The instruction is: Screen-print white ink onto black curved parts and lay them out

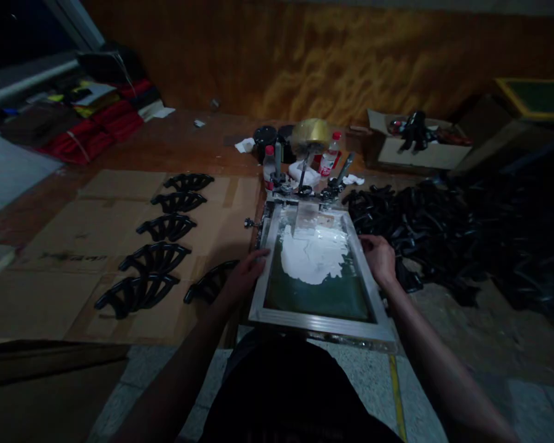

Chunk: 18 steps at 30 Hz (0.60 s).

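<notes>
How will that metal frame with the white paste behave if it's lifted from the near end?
The metal frame will probably stay stiff, as its bars look straight and solid. It may pivot rather than come free, since its far end seems to meet the clamp hardware. The white paste looks wet and thick, so it could creep when tilted.

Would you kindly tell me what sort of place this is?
Probably a small printing workshop: there is a metal-framed screen, white paste spread on it, and black parts laid out on cardboard.
</notes>
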Available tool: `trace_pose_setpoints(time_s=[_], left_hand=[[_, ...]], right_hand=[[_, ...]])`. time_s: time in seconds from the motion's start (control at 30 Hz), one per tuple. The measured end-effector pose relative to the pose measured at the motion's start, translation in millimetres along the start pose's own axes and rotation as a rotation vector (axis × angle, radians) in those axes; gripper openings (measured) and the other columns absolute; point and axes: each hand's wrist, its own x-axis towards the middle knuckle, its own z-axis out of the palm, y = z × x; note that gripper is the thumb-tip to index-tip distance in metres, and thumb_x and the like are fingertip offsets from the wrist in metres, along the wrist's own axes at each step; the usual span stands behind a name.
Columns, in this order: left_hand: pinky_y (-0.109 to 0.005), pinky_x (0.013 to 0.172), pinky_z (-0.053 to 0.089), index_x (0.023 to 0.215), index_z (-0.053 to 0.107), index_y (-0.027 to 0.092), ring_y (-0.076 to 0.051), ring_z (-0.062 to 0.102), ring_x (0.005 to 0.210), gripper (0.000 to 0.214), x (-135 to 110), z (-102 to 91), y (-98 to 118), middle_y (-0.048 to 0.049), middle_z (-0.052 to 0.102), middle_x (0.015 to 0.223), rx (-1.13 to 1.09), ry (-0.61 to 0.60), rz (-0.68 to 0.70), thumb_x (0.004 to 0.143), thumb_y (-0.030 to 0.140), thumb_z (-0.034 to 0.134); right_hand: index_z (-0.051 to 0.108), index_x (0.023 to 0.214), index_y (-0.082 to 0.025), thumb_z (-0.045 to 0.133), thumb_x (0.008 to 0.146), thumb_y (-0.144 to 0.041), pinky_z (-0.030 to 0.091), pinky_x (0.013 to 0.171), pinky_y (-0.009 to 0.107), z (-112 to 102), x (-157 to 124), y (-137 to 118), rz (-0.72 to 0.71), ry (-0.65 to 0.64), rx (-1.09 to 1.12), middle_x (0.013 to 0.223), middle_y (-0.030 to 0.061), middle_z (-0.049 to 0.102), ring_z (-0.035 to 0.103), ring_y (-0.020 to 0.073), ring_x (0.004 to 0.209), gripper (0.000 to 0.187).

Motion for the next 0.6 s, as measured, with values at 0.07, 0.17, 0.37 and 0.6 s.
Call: trace_pose_setpoints(time_s=[0.07, 0.17, 0.37, 0.6], left_hand=[[-0.037, 0.08, 0.057, 0.142, 0.051, 0.014, -0.025, 0.069, 0.092, 0.074, 0, 9.3, -30, -0.0111, 0.073, 0.109, -0.009, -0.048, -0.081, 0.082, 0.057, 0.057], [-0.041, 0.09, 0.056, 0.149, 0.042, 0.014, -0.026, 0.069, 0.101, 0.074, 10, 21.6, -62, -0.0132, 0.071, 0.12, 0.019, -0.059, -0.1, 0.086, 0.049, 0.055], [-0.042, 0.112, 0.042, 0.141, 0.053, 0.016, -0.027, 0.055, 0.13, 0.057, 23, 24.4, -85, -0.0108, 0.059, 0.142, 0.125, -0.048, -0.059, 0.09, 0.041, 0.052], [-0.038, 0.112, 0.042, 0.14, 0.052, 0.014, -0.024, 0.055, 0.131, 0.054, 20, 25.1, -89, -0.0124, 0.058, 0.143, 0.15, -0.047, -0.094, 0.092, 0.041, 0.05]], right_hand=[[0.062, 0.129, -0.012, 0.05, 0.089, -0.025, 0.048, 0.096, 0.045, -3, 17, -21, -0.062, 0.072, -0.023, 0.127, 0.0166, 0.06, 0.056, 0.03, 0.114, 0.044], [0.049, 0.142, -0.014, 0.06, 0.086, -0.026, 0.044, 0.101, 0.046, 1, 36, -73, -0.242, 0.001, -0.14, 0.147, 0.018, 0.046, 0.046, 0.0334, 0.127, 0.058], [0.064, 0.11, -0.016, 0.048, 0.092, -0.021, 0.046, 0.076, 0.032, 11, 18, -123, -0.285, -0.516, -0.302, 0.104, 0.0118, 0.069, 0.062, 0.0255, 0.093, 0.025], [0.067, 0.101, -0.018, 0.051, 0.084, -0.01, 0.042, 0.075, 0.027, -5, -21, -99, -0.714, -0.729, -0.188, 0.103, 0.0086, 0.069, 0.061, 0.0201, 0.096, 0.024]])
